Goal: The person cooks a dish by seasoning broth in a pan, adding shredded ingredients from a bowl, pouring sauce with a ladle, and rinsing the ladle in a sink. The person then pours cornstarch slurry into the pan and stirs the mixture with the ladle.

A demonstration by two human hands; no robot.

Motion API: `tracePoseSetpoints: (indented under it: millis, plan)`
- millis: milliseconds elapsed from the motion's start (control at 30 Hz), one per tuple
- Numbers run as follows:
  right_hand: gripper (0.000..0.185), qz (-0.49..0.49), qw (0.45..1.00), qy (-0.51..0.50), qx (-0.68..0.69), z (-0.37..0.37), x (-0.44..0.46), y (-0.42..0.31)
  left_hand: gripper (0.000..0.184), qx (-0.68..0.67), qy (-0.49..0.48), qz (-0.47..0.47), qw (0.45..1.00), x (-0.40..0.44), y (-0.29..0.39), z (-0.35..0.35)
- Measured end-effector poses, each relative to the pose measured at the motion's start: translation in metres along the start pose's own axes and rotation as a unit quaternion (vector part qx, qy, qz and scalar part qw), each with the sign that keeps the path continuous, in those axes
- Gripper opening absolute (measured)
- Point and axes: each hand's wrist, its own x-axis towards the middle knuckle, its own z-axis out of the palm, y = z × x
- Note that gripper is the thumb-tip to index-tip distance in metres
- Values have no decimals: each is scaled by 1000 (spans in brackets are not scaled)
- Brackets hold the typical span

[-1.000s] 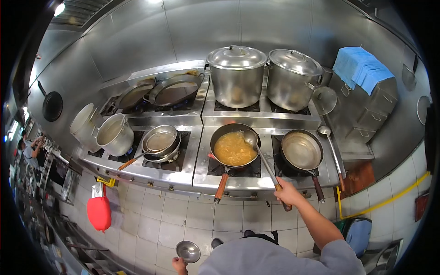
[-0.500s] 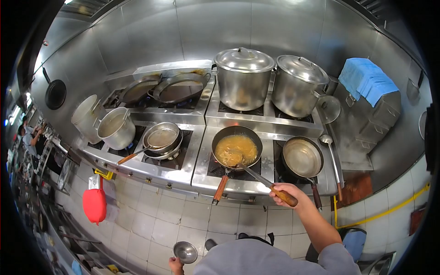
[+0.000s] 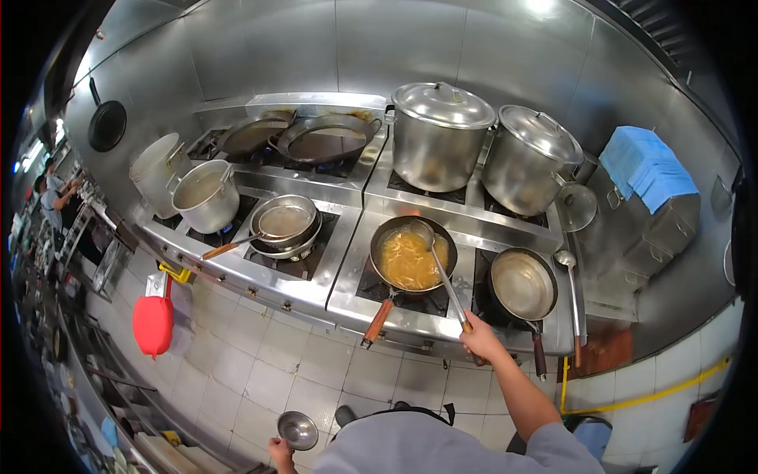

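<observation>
My right hand (image 3: 481, 340) is wrapped round the wooden handle of a ladle (image 3: 449, 286). The ladle's bowl lies in the yellow-brown broth with pale strips (image 3: 410, 259), at the upper right inside a dark frying pan (image 3: 376, 272). That pan sits on the front burner, its wooden handle (image 3: 379, 322) pointing toward me. Low in the view, my left hand (image 3: 279, 450) grips the edge of a small metal bowl (image 3: 298, 430), held over the floor away from the stove. Nothing can be made out inside the bowl.
Right of the pan sit a second pan (image 3: 522, 286) and another ladle (image 3: 572, 292). Behind are two lidded stockpots (image 3: 440, 146) (image 3: 529, 166). Leftward stand a strainer on pans (image 3: 283, 221), open pots (image 3: 207, 197) and wide pans (image 3: 328, 142). People (image 3: 52, 201) stand far left.
The ladle's bowl has gone from the upper right of the broth to its near side, then back to the top. The view has turned, shifting the stove slightly. The left hand still has the bowl.
</observation>
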Motion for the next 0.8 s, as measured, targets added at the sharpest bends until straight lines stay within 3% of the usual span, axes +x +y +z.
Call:
tracePoseSetpoints:
  millis: [133, 333, 400, 433, 500, 667, 800]
  plan:
    - [67, -2, 1000, -16, -7, -12, -33, -19, 12, 23, 21, -11, 999, -2, -7, -1]
    - [35, 76, 967, -157, 185, -18, -60, -44, 15, 33, -12, 0, 999, 6, -9, 9]
    - [24, 87, 928, -185, 312, -19, -68, -62, 15, 38, -19, 1, 999, 10, -1, 14]
    - [24, 87, 929, -182, 311, -18, -69, -60, 14, 15, -27, -5, 1000, 14, 3, 16]
    - [21, 78, 851, -214, 473, -13, -72, -55, 13, -9, -37, -11, 999, 21, 12, 20]
    - [26, 61, 913, -155, 373, 10, -95, -73, 13, -31, -54, 24, 998, 43, 24, 20]
    - [47, 33, 952, -96, 288, 19, -103, -70, 14, -7, -65, 13, 998, 58, 22, 6]
